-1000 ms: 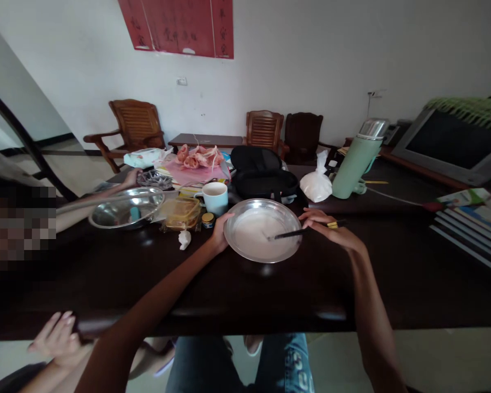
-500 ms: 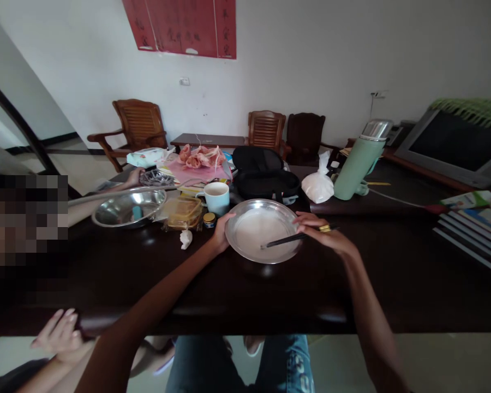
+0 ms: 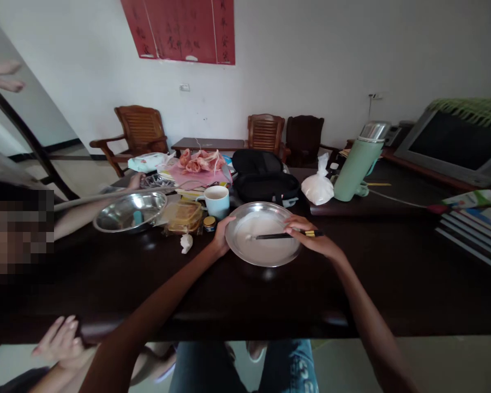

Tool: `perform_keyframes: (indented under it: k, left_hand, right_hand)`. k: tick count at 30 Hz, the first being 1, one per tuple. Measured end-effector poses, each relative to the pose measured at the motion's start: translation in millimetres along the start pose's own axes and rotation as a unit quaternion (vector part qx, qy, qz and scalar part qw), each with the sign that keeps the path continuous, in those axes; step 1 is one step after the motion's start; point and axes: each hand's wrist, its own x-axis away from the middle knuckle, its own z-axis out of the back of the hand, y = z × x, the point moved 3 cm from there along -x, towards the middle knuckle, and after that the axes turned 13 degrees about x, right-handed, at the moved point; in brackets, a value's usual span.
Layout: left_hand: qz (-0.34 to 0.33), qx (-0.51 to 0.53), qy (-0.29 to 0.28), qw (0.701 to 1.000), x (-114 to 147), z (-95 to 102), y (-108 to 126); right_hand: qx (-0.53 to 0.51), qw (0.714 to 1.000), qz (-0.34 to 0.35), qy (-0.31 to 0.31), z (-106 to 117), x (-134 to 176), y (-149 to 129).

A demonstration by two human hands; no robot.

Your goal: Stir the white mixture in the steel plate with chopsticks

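A round metal basin (image 3: 235,248) stands on the dark table in front of me, with a whitish mixture (image 3: 257,225) covering its bottom. My left hand (image 3: 222,236) grips the basin's left rim. In my right hand (image 3: 306,234), over the right rim, is a pair of dark chopsticks (image 3: 270,236) with gold bands. Their tips reach into the mixture, and a pale lump clings there. Just behind the basin's left side are a light blue mug (image 3: 216,203) and a small jar with a gold lid (image 3: 209,222).
Left of the mug lie a plastic-wrapped food box (image 3: 183,216), a crumpled white tissue (image 3: 186,243) and a second metal basin (image 3: 106,218). Behind are an open black case (image 3: 265,185), a bag of white powder (image 3: 318,188) and a green thermos (image 3: 358,166). Another person's hand (image 3: 61,341) rests at the left edge.
My right hand and the chopsticks have moved left, with the tips now further into the mixture. My left hand stays on the rim. Another hand has appeared at the upper left.
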Motion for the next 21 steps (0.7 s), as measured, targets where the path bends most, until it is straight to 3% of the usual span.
perform_keyframes:
  k: [4, 6, 9, 12, 16, 18, 21]
  left_hand:
    - [0.001, 0.0, 0.009, 1.0, 1, -0.5, 0]
    - [-0.005, 0.007, 0.014, 1.0, 3, -2.0, 1]
    - [-0.001, 0.009, 0.016, 1.0, 5, -4.3, 1]
    - [0.004, 0.006, 0.021, 1.0, 4, -3.7, 0]
    - [0.0, 0.013, 0.015, 1.0, 1, -1.3, 0]
    - [-0.002, 0.015, 0.012, 1.0, 0, -0.6, -1]
    - [-0.004, 0.01, 0.001, 1.0, -1, -0.2, -1]
  right_hand:
    - [0.021, 0.995, -0.039, 0.095, 20, 2, 15]
    - [0.01, 0.998, -0.034, 0.056, 25, 4, 18]
    - [-0.005, 1.0, -0.006, -0.024, 11, 3, 10]
    - [0.002, 1.0, -0.005, 0.0, 0, -1, 5]
    - [0.005, 0.996, -0.049, 0.068, 25, 3, 21]
    - [-0.011, 0.997, -0.06, 0.049, 34, 6, 25]
    - [-0.045, 0.998, -0.047, -0.014, 20, 3, 15]
